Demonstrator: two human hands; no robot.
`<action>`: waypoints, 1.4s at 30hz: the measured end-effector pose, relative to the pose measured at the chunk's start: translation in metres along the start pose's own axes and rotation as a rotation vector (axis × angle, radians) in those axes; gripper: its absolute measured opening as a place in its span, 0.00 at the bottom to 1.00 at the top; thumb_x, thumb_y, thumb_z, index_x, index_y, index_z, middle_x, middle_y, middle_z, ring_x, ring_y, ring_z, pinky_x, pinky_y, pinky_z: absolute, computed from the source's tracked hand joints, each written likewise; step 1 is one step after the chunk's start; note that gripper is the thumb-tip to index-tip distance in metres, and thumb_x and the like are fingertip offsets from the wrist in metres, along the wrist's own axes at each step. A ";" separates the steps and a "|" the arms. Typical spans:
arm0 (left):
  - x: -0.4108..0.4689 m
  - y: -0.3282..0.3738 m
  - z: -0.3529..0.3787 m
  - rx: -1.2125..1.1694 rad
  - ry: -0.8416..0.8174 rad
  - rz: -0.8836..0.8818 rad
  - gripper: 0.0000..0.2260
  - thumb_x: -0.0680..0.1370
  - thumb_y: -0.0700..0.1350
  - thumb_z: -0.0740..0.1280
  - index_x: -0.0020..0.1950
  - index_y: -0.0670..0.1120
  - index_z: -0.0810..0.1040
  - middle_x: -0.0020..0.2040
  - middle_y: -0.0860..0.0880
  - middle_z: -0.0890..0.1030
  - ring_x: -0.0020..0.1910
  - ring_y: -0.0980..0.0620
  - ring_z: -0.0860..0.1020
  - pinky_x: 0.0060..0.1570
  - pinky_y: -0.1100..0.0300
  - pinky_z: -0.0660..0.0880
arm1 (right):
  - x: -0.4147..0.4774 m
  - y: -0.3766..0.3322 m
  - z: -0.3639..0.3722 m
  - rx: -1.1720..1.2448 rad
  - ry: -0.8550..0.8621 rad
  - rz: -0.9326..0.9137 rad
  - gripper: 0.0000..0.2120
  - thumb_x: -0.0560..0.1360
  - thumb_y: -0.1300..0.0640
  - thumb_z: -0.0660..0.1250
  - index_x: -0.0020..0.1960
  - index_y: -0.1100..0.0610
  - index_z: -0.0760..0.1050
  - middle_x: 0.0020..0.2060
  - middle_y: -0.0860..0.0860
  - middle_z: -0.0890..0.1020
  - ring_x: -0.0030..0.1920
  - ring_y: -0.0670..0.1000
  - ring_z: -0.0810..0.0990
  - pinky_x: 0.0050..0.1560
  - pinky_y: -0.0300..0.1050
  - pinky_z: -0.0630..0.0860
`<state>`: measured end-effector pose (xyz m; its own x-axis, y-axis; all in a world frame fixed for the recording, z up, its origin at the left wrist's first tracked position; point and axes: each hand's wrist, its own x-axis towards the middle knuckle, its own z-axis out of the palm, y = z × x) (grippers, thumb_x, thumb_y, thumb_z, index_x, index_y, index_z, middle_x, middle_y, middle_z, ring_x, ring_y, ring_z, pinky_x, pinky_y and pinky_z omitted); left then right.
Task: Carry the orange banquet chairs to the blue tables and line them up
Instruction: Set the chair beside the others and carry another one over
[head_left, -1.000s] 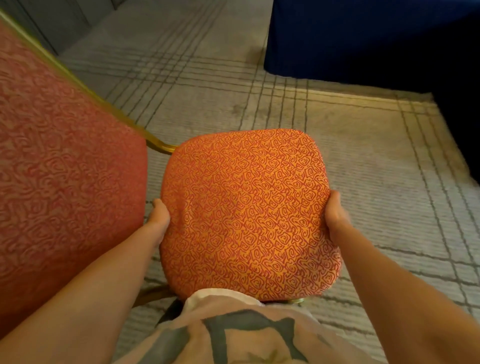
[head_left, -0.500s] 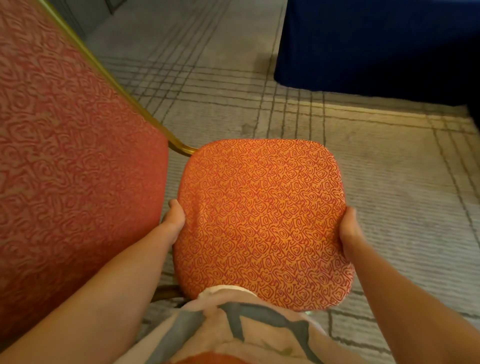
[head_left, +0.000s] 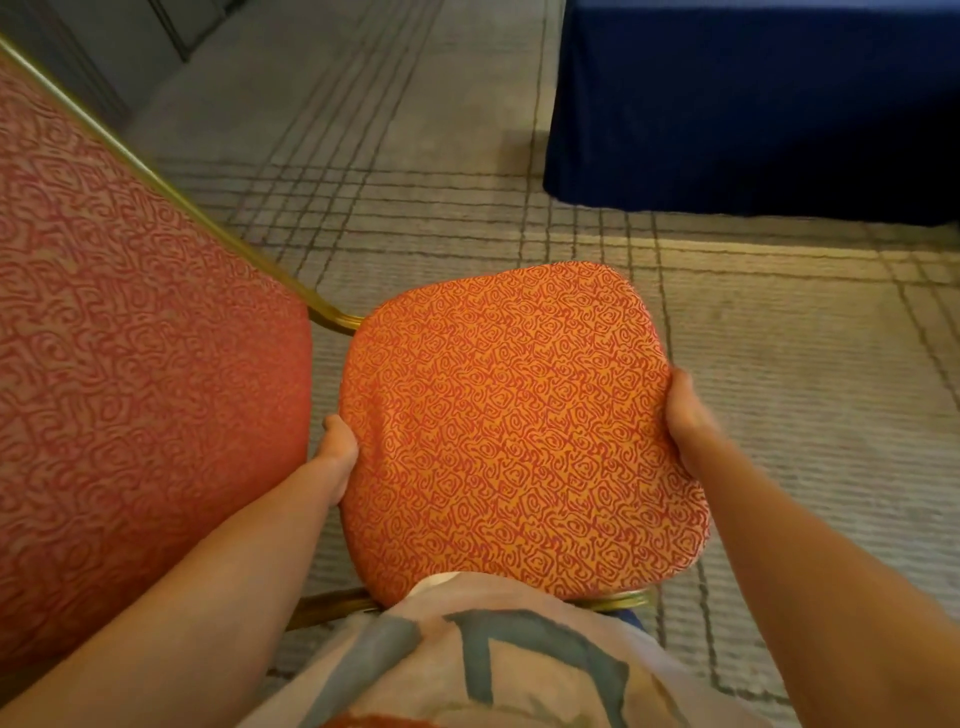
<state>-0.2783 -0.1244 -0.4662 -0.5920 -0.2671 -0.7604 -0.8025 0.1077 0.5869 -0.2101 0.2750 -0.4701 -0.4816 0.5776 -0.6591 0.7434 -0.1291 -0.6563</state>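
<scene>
Orange banquet chair (head_left: 519, 431), swirl-patterned fabric seat on a gold metal frame (head_left: 332, 318): centre of view, over the grey line-patterned carpet (head_left: 810, 395), with its padded backrest (head_left: 130, 364) filling 9 o'clock. Left grip (head_left: 340, 447) clasps the seat edge at 9 o'clock and right grip (head_left: 685, 410) clasps it at 3 o'clock, the fingers hidden underneath. Counter (head_left: 753, 104) draped in dark blue cloth: 1 o'clock, well apart from the chair.

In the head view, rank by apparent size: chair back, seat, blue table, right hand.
1. chair back, though nearness to the camera enlarges it.
2. seat.
3. blue table, partly cut off by the frame.
4. right hand.
</scene>
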 end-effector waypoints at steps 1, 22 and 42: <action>0.009 0.015 0.006 -0.002 0.022 0.006 0.33 0.81 0.59 0.40 0.67 0.40 0.73 0.62 0.37 0.77 0.60 0.40 0.76 0.59 0.52 0.72 | 0.028 -0.009 0.008 -0.021 0.015 -0.001 0.54 0.58 0.17 0.46 0.64 0.55 0.77 0.61 0.61 0.79 0.59 0.60 0.78 0.65 0.56 0.71; 0.248 0.374 0.121 -0.042 0.034 0.047 0.37 0.73 0.66 0.44 0.63 0.43 0.77 0.56 0.37 0.80 0.55 0.40 0.78 0.61 0.43 0.73 | 0.222 -0.362 0.125 -0.001 -0.009 0.031 0.44 0.70 0.29 0.48 0.69 0.60 0.73 0.65 0.63 0.76 0.62 0.61 0.75 0.65 0.55 0.71; 0.460 0.722 0.152 -0.081 0.001 0.020 0.32 0.81 0.58 0.40 0.66 0.40 0.74 0.61 0.39 0.78 0.59 0.38 0.76 0.58 0.52 0.72 | 0.399 -0.706 0.316 -0.045 0.069 0.003 0.43 0.74 0.28 0.49 0.74 0.59 0.65 0.69 0.61 0.71 0.67 0.64 0.71 0.67 0.60 0.66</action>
<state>-1.1413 -0.0239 -0.4348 -0.6081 -0.2661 -0.7479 -0.7815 0.0352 0.6229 -1.0734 0.3421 -0.3858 -0.4469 0.6320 -0.6332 0.7658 -0.0957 -0.6360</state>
